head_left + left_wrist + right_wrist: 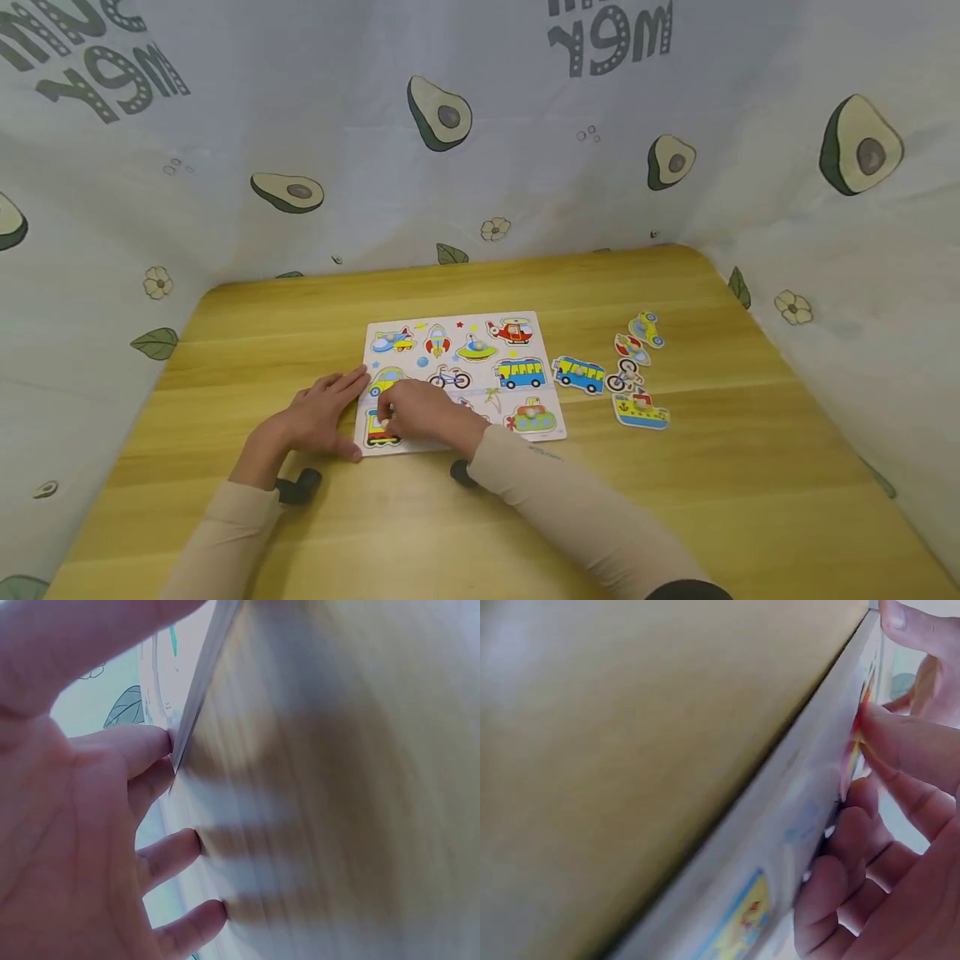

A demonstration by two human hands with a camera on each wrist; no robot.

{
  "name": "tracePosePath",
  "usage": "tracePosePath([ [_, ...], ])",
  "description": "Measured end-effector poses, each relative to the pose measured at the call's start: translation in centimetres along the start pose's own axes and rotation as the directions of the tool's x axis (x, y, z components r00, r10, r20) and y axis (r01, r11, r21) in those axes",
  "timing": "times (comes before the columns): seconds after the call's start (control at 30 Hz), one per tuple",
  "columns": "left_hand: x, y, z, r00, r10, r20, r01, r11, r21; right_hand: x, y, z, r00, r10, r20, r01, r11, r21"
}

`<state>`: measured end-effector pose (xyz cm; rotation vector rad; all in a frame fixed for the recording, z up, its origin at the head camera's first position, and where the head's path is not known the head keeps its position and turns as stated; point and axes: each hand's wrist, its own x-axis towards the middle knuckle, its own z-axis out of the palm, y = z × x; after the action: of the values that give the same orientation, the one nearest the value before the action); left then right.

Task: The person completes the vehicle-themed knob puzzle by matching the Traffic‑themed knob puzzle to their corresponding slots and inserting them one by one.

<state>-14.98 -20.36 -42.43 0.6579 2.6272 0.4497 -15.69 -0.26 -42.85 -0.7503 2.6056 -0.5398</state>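
A white wooden peg puzzle board [480, 375] with printed vehicles lies on the table. My right hand [427, 410] is over its lower left corner, thumb and index fingertip pinching the red and yellow train piece [372, 431]. In the right wrist view the other fingers of the right hand [900, 825] curl close to the board's face. My left hand [318, 417] rests at the board's left edge with fingers spread, its thumb near the lower corner. In the left wrist view, fingertips of the left hand [82, 817] touch the board's edge and the tabletop.
Right of the board lie loose pieces: a blue bus [579, 375], a yellow car [647, 329], a rocket [632, 350], a motorcycle [624, 377] and a ship [641, 417]. An avocado-print curtain [525, 167] surrounds the wooden table [420, 533].
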Motion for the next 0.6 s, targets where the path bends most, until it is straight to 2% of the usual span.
tracePosePath([
  [0.1, 0.1, 0.1, -0.1, 1.000, 0.006, 0.001, -0.006, 1.000, 0.003, 0.0, 0.3, -0.3, 0.999, -0.048, 0.009, 0.048, 0.998, -0.040],
  [0.17, 0.2, 0.1, -0.1, 1.000, 0.002, 0.010, -0.002, 1.000, 0.004, -0.1, 1.0, -0.3, 0.994, -0.107, 0.029, 0.107, 0.994, -0.023],
  [0.27, 0.2, 0.1, 0.0, 1.000, -0.008, 0.019, 0.008, 1.000, -0.001, -1.0, 2.8, -0.6, 0.978, -0.203, 0.051, 0.196, 0.974, 0.114],
  [0.37, 0.1, 0.1, 0.1, 1.000, -0.020, 0.020, 0.020, 1.000, -0.004, -3.1, 5.6, -1.7, 0.972, -0.234, 0.033, 0.219, 0.943, 0.250],
  [0.47, 0.0, 0.1, 0.2, 1.000, -0.025, 0.005, 0.025, 1.000, 0.008, -6.0, 9.7, -4.2, 0.982, -0.183, -0.051, 0.190, 0.939, 0.288],
  [0.53, 0.0, 0.3, 0.2, 1.000, -0.022, -0.002, 0.022, 1.000, 0.020, -8.2, 13.5, -6.1, 0.986, -0.096, -0.136, 0.128, 0.959, 0.251],
  [0.6, 0.1, 0.5, 0.4, 1.000, -0.021, -0.004, 0.021, 0.999, 0.039, -10.2, 18.0, -8.1, 0.967, 0.026, -0.252, 0.021, 0.983, 0.182],
])
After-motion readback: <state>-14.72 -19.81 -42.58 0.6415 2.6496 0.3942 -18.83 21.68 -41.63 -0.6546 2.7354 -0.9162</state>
